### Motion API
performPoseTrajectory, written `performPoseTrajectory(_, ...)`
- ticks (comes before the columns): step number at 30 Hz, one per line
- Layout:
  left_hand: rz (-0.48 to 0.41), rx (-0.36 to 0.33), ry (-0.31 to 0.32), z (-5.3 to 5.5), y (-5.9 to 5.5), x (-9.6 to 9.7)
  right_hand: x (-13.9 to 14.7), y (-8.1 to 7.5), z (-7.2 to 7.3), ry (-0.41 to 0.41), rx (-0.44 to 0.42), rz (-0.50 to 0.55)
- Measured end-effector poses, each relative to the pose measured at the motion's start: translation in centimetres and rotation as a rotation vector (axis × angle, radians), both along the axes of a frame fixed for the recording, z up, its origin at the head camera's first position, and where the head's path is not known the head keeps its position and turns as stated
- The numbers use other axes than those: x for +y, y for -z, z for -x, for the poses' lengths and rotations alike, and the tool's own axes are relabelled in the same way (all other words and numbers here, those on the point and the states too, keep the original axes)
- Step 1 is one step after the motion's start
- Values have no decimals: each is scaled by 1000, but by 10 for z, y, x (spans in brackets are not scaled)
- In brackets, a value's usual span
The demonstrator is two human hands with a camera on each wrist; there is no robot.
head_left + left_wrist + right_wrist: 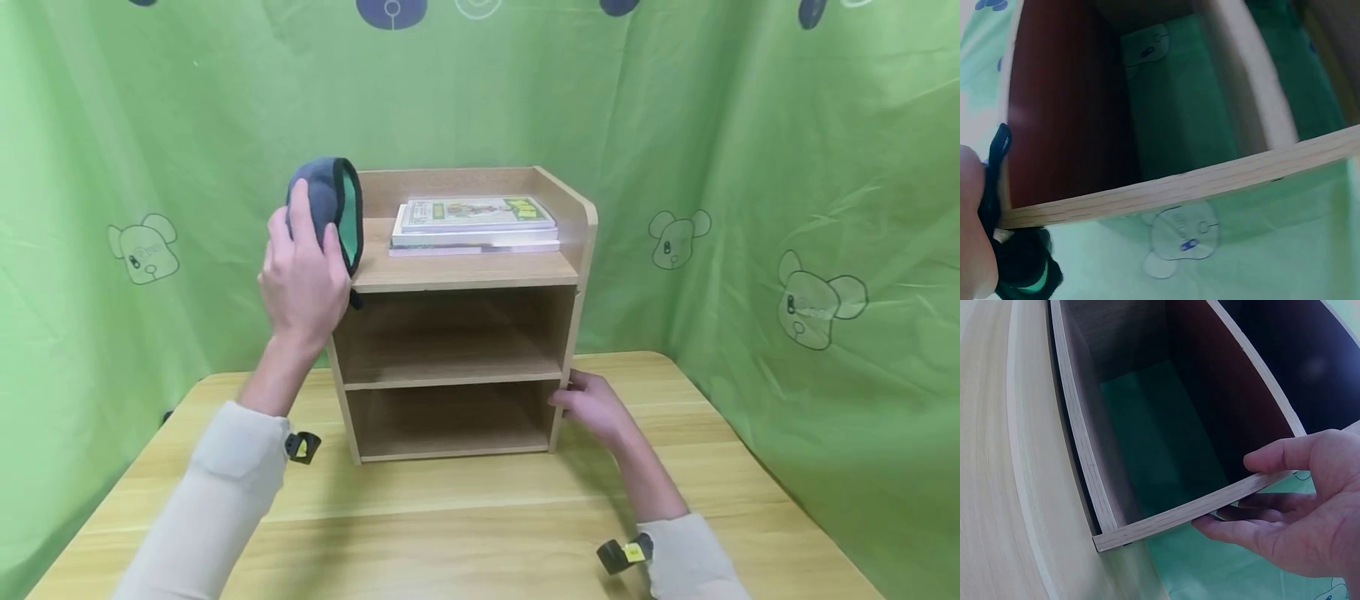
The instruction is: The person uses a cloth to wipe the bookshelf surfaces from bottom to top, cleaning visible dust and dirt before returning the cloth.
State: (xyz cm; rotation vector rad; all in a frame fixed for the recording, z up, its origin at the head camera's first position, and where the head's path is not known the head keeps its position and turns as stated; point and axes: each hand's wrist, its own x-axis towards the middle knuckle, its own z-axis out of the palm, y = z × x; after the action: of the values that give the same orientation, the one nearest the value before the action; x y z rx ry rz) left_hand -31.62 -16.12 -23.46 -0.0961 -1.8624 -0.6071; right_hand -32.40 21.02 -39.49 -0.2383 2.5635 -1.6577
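A small wooden shelf unit with two open compartments below its top stands on the table. At its upper left corner my left hand grips a blue-grey padded fabric item with black edging and a green inner side. Its exact kind is something I cannot tell. In the left wrist view, a black strap lies along the unit's side edge. My right hand holds the unit's right side panel low down. The right wrist view has the thumb on the inner side and the other fingers outside.
Several thin books lie stacked on the unit's top, inside a raised back and right side wall. Light wood table extends around the unit. Green curtains with bear prints enclose the back and sides.
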Motion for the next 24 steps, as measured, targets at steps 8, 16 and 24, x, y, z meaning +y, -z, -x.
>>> performPoseTrajectory(8,-209,132,95,10,59,6,1,0,-4,7,-3,12)
performPoseTrajectory(16,-260,168,108,11,65,9,3,4,-3,15,-2,20)
performPoseTrajectory(24,-139,95,74,4,10,2,2,1,-2,9,5,12)
